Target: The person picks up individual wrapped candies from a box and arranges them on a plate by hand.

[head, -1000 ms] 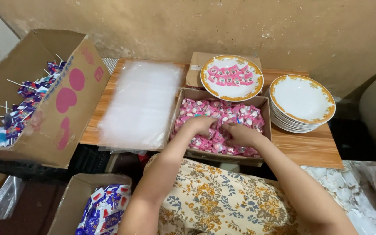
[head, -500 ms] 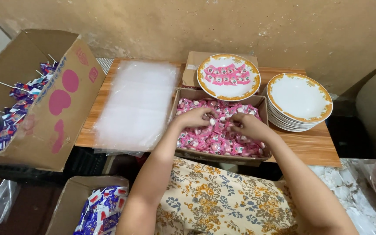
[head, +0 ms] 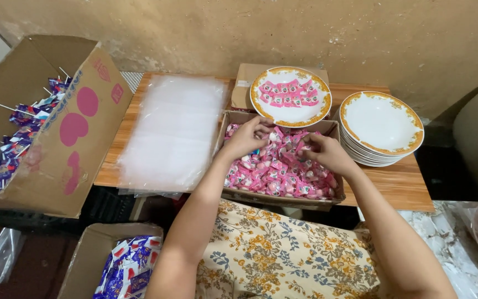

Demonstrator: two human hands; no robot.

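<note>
Both bare forearms reach forward and converge, the left hand [head: 246, 138] palm down with fingers curled, the right hand [head: 327, 154] also palm down, fingers bent inward, hands slightly apart

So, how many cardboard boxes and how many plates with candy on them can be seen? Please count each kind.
Cardboard boxes: 4 (lollipop box, pink candy box under both hands, small box behind it, floor box)
Plates holding candy: 1 (plate)
Total: 5
</note>
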